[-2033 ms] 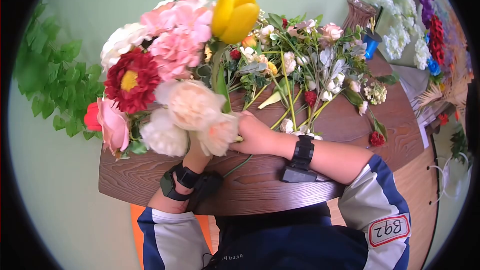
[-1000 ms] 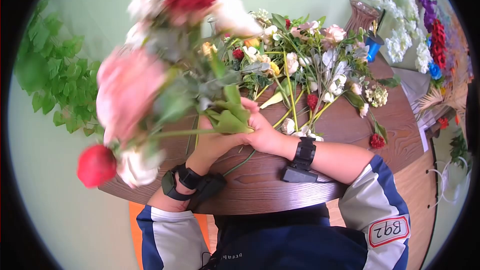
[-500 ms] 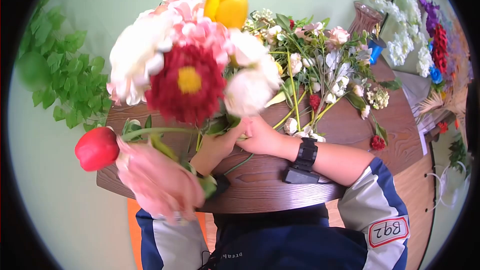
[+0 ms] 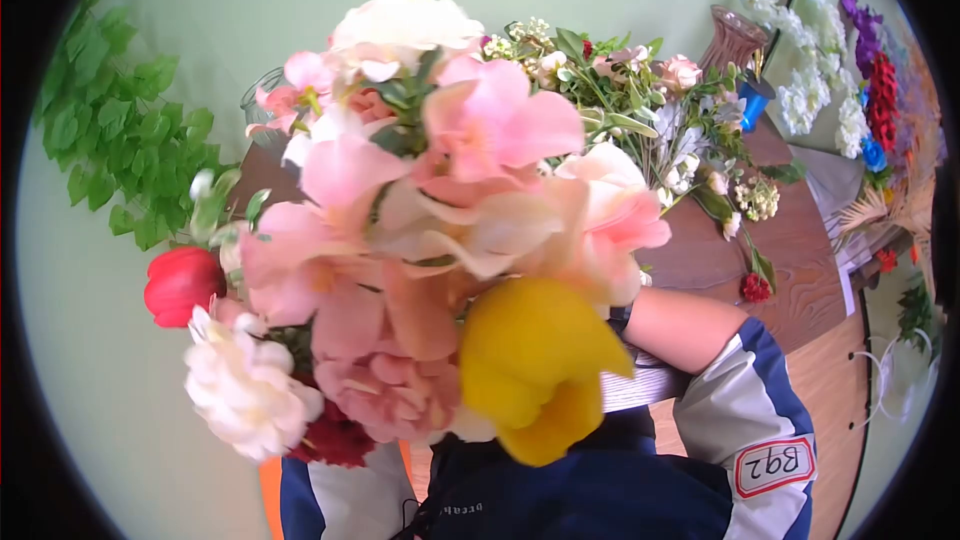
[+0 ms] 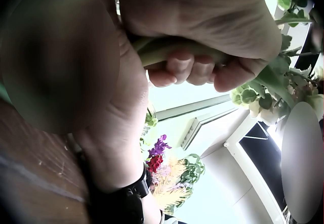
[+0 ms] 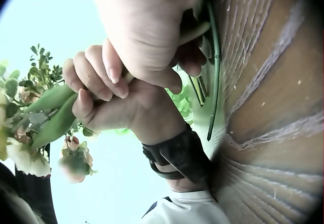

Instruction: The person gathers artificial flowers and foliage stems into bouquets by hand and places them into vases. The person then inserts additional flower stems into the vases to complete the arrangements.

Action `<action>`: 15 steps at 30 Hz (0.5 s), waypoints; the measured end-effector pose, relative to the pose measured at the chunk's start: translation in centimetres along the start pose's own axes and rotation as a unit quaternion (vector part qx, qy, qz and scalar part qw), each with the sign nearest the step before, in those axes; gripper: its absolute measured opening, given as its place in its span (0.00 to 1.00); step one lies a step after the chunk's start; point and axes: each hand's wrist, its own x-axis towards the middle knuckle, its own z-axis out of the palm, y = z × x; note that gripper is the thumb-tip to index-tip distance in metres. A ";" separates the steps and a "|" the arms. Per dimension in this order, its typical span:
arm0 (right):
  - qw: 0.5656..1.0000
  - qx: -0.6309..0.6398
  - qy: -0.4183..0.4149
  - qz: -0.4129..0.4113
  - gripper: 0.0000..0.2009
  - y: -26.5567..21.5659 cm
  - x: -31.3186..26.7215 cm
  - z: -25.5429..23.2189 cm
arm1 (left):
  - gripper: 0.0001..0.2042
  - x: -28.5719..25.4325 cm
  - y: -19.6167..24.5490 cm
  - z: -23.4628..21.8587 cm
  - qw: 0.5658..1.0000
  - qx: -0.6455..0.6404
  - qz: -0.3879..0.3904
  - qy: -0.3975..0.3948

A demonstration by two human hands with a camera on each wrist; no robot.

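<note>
A large bouquet of artificial flowers fills the middle of the head view and hides both hands there. It includes a yellow tulip, a red tulip, a white bloom and a dark red flower. My left hand curls its fingers round the green stems, below broad tulip leaves seen in the right wrist view. Right against it, my right hand grips the lower stem ends. The two hands overlap, and the blooms lean toward my body.
Loose flowers and stems lie along the right of the wooden table. Behind stand a pinkish glass vase and a blue pot-like object. A clear glass rim shows at the back left. Green vines hang on the left.
The bouquet has been turned and tipped between the hands. Its blooms now lean toward the body, with the yellow tulip swung from the back to the front. The hands have become hidden in the head view.
</note>
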 end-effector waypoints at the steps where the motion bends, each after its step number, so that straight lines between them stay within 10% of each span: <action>1: 1.000 0.000 0.000 0.000 0.10 0.1 -0.2 -0.1 | 0.21 0.1 0.2 0.2 1.000 0.007 0.000 -0.002; 4: 0.956 -0.042 -0.158 0.243 0.15 0.9 -1.1 -0.8 | 0.21 0.8 1.1 0.6 0.999 0.030 0.001 -0.011; 11: 0.991 0.082 0.092 0.051 0.20 1.9 -0.1 0.9 | 0.23 1.8 2.7 1.3 0.996 0.082 -0.002 -0.030; 15: 0.972 0.100 0.052 0.206 0.14 0.9 -0.1 -0.3 | 0.24 2.7 3.2 1.9 0.993 0.112 -0.004 -0.035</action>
